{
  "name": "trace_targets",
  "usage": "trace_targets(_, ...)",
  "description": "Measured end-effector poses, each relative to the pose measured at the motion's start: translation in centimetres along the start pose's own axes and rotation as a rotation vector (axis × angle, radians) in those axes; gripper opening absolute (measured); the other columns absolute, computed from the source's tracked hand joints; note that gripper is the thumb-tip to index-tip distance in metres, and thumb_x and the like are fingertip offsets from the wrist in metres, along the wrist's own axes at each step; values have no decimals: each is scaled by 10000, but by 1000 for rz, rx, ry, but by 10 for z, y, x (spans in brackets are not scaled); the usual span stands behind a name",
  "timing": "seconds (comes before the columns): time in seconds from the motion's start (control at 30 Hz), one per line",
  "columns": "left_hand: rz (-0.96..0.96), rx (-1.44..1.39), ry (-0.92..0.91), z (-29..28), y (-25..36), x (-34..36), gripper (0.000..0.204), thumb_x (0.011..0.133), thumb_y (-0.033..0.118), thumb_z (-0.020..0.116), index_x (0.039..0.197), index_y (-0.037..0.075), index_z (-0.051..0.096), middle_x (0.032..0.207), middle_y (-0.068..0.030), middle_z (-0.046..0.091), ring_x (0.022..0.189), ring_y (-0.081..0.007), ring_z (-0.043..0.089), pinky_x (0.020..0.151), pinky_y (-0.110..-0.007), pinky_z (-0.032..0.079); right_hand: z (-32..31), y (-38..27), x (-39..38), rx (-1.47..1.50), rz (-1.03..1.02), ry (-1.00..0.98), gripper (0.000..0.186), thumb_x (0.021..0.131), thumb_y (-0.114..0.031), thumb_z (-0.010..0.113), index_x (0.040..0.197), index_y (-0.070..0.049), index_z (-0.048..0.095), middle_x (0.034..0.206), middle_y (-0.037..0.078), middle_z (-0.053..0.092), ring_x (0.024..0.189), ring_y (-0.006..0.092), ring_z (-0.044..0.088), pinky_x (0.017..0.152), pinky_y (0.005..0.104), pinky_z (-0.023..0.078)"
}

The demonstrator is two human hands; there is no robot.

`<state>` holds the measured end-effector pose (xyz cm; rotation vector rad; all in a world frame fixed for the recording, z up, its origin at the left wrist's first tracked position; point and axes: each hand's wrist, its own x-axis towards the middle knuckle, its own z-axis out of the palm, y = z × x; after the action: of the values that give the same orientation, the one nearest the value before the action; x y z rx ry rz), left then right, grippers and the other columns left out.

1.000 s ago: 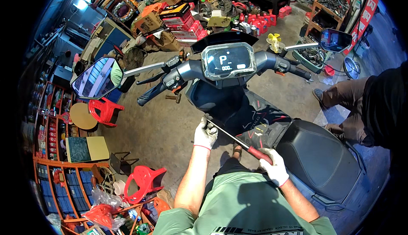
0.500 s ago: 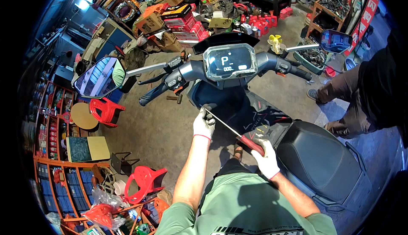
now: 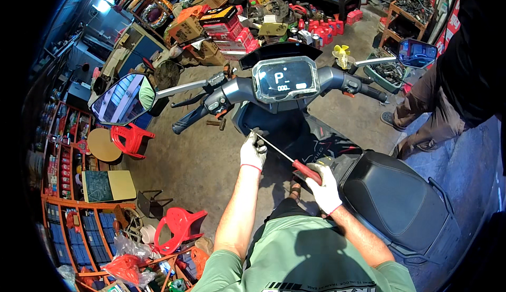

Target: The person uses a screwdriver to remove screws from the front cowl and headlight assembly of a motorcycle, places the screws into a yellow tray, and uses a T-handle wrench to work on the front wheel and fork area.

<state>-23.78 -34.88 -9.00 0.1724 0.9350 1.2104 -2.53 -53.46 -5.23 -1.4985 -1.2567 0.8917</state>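
A long screwdriver with a red handle point(image 3: 307, 171) and a thin metal shaft slants across in front of me. My right hand point(image 3: 326, 190), in a white glove, is closed round the rear of the handle. At the far end of the shaft, my left hand point(image 3: 253, 152), in a white glove with grey fingertips, has its fingers closed about the tip. Whether they also hold something small is hidden. Both hands are beside the scooter's dark front panel point(image 3: 271, 125), just below the handlebar. The scooter's lit display point(image 3: 285, 79) sits above them.
The black scooter seat point(image 3: 392, 189) is to my right, and a mirror point(image 3: 124, 99) juts out at left. Another person's legs point(image 3: 421, 118) stand beyond the seat. Red stools point(image 3: 179, 228), a hammer point(image 3: 217, 123) on the floor, shelves and stacked boxes point(image 3: 224, 28) surround the scooter.
My right hand and the screwdriver handle have shifted slightly up and to the left. My left hand stays nearly in place. The other person has moved a little to the left.
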Motion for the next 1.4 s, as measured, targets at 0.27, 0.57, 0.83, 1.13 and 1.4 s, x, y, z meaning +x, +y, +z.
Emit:
trace_targets(0.27,22,75,-17,4,1,-7,218,1019,216,451,1109,64,579,939,-69,645,574,-65,454,434,-177,311,2,1,8,72,38,-2,384,828,-144,643,1191,-28,596,1028,131,617,989,275,597,891,362,463)
trace_targets(0.57,-5,188,0,1,-21,-26,168,980,152,536,1095,45,595,863,-63,630,546,-68,449,445,-200,335,-8,-2,14,741,428,-99,278,988,-208,450,1128,1,568,936,125,621,803,211,619,724,336,521)
trace_targets(0.83,47,229,-3,8,-19,-24,118,965,132,563,1046,56,600,776,-30,610,519,-49,442,433,-185,318,-7,9,4,1096,796,-56,378,958,-291,499,1188,4,555,937,107,625,808,208,638,727,320,509)
trace_targets(1.13,30,257,15,12,-20,-23,91,967,163,566,995,83,597,755,-23,606,501,-48,426,428,-190,321,-23,4,8,1335,774,-234,409,900,-160,584,1261,20,520,886,103,639,753,217,652,714,292,531)
trace_targets(1.4,40,323,-11,13,-19,-24,161,979,197,549,1030,52,597,773,-28,567,524,-61,435,434,-197,336,-12,15,6,1201,804,-106,349,992,-342,480,1158,-62,606,817,63,611,541,133,529,435,296,416)
